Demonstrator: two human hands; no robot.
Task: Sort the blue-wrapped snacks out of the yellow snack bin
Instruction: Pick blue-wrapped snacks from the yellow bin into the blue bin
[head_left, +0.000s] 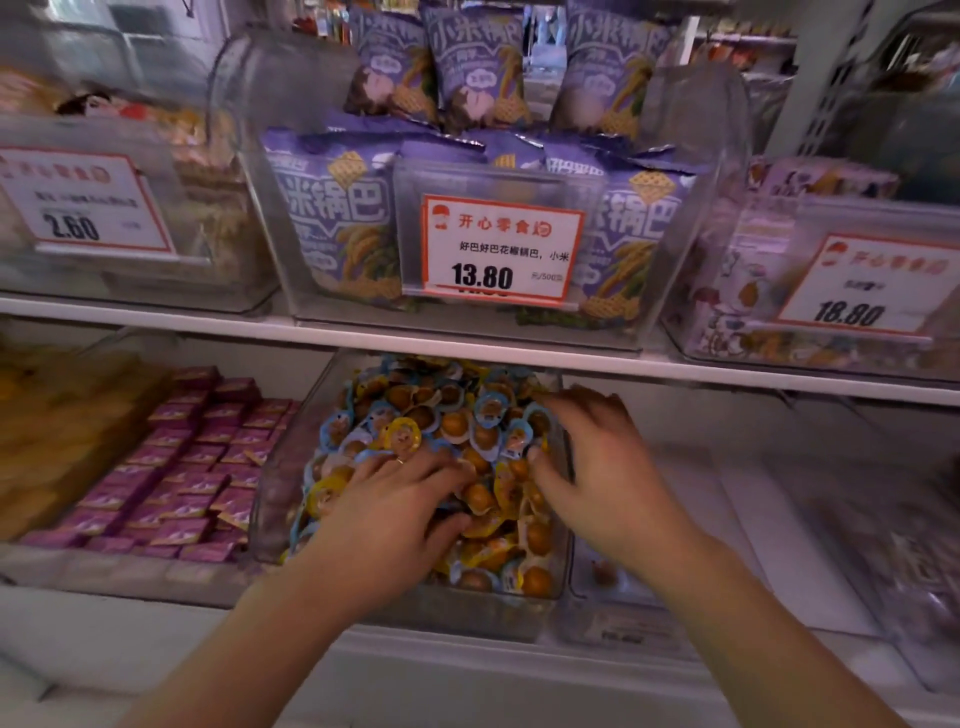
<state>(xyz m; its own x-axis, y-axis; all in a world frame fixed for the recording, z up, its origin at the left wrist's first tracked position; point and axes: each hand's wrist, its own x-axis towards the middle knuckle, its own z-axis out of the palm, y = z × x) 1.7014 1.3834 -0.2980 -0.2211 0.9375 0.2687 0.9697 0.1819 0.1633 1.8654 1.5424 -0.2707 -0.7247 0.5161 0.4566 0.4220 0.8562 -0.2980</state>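
— Both your hands are down in the clear bin (291, 457) on the lower shelf. Left hand (395, 514) lies palm-down on the pile, fingers spread and only loosely bent, pressing on wrappers, nothing clearly gripped. A ring shows on one finger.

— And the right?

— Right hand (597, 457) sits at the bin's right side, fingers arched over the pile, thumb tip down among the snacks. Blurred there; I cannot tell whether you are pinching one.

— Where are the blue ones?

— Blue-wrapped snacks (491, 408) are mixed through the yellow-wrapped snacks (402, 434), mostly toward the back and along the left wall. Brown round pieces show through the wrappers.

— Surroundings?

— Purple boxes (192, 467) fill the bin left of yours. A near-bare clear bin (613, 623) stands just right of it. On the shelf above, purple bags (337, 218) stand behind a price tag (498, 249) reading 13.80.
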